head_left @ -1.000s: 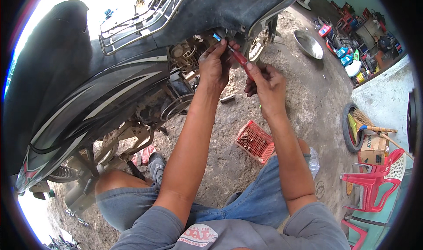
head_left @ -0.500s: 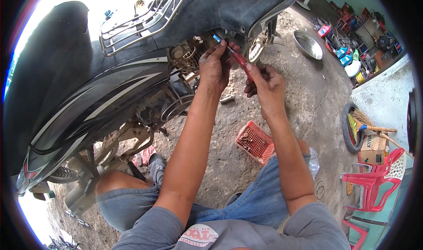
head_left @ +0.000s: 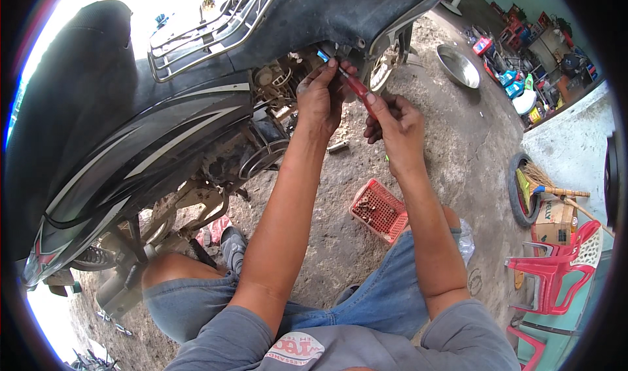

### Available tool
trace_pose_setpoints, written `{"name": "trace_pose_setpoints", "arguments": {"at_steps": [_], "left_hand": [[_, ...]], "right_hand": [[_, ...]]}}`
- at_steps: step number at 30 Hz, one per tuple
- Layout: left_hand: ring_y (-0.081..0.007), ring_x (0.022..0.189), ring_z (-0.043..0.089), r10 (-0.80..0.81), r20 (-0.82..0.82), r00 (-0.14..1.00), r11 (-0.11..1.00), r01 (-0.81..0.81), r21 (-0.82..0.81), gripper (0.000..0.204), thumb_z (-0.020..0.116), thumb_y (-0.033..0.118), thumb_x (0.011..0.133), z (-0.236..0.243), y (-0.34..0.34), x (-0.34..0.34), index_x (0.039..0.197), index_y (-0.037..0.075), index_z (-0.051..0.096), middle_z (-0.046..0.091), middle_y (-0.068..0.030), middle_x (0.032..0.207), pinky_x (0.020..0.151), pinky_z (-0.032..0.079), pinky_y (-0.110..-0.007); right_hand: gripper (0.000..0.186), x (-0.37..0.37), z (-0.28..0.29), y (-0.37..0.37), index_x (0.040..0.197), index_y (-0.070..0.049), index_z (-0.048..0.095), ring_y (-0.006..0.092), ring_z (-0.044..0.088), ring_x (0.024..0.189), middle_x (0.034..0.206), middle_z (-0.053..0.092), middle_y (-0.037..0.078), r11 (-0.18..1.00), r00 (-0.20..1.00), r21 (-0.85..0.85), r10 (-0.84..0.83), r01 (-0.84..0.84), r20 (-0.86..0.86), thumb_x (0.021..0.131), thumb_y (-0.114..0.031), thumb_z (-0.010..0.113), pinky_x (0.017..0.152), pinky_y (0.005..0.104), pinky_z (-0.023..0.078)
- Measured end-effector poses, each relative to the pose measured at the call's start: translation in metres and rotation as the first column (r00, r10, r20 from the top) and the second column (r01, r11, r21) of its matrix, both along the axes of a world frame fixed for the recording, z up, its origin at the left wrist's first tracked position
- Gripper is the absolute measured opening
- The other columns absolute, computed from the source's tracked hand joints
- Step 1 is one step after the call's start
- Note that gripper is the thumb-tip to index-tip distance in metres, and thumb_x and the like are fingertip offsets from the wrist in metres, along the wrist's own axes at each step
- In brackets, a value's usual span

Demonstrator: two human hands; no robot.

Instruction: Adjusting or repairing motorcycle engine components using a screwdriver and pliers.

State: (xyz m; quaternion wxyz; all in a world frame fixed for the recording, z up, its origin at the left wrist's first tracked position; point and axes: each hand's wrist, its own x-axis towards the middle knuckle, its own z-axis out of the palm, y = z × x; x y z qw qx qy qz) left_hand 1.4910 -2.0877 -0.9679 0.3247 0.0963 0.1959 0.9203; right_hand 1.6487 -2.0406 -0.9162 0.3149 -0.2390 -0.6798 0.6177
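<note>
My right hand [head_left: 400,129] is closed round the red handle of a screwdriver [head_left: 358,88], its thumb along the grip. The shaft points up and left, toward my left hand [head_left: 318,99]. My left fingers are pinched together at the screwdriver's tip, on a small dark part too hidden to name. A small blue piece [head_left: 322,55] shows just beyond them. Both hands are beside the opened front side of a black motorbike [head_left: 307,17], where wiring and engine parts [head_left: 265,83] lie exposed.
On the rough concrete floor are a red plastic basket [head_left: 387,224] with small metal parts and a metal basin [head_left: 458,67]. Bottles and tools crowd the far right. A tyre [head_left: 521,201], a broom [head_left: 562,191], a cardboard box [head_left: 555,222] and a red plastic chair [head_left: 556,266] stand along the right wall.
Almost nothing differs. Both hands have shifted very slightly, with the screwdriver still held at the left fingers.
</note>
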Motion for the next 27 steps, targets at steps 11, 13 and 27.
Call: {"name": "trace_pose_setpoints", "arguments": {"at_steps": [11, 13, 27], "left_hand": [[-0.026, 0.09, 0.073, 0.016, 0.0, 1.0, 1.0, -0.016, -0.012, 0.014, 0.069, 0.011, 0.099, 0.0039, -0.0008, 0.0024, 0.106, -0.001, 0.067, 0.074, -0.0135, 0.098, 0.08, 0.06, -0.039], [-0.0258, 0.089, 0.073, 0.017, -0.004, 1.0, 1.0, -0.017, -0.011, 0.014, 0.069, 0.011, 0.099, 0.0044, -0.001, 0.0029, 0.105, -0.001, 0.067, 0.074, -0.0135, 0.098, 0.08, 0.06, -0.038], [-0.0264, 0.09, 0.073, 0.018, 0.038, 0.999, 1.0, -0.018, -0.013, 0.015, 0.069, 0.011, 0.098, 0.0055, -0.0004, 0.0037, 0.107, -0.001, 0.066, 0.074, -0.014, 0.099, 0.08, 0.06, -0.039]], "right_hand": [[0.042, -0.0004, -0.0015, 0.001, 0.098, 0.008, 0.067, 0.0126, 0.064, 0.054, 0.073, 0.067, 0.008, 1.0, 0.999, 0.006, -0.008, 0.008, -0.035, 0.095, -0.033, 0.078, 0.046, 0.0253, 0.048], [0.042, -0.0009, -0.0021, 0.0012, 0.098, 0.008, 0.066, 0.0125, 0.064, 0.054, 0.073, 0.067, 0.008, 1.0, 0.999, 0.005, -0.01, 0.01, -0.034, 0.095, -0.033, 0.077, 0.046, 0.0253, 0.048], [0.036, 0.0003, 0.0004, 0.0006, 0.1, 0.003, 0.065, 0.0136, 0.063, 0.056, 0.073, 0.065, 0.007, 1.0, 1.0, 0.014, 0.002, -0.002, -0.005, 0.096, -0.031, 0.076, 0.048, 0.0258, 0.048]]}}
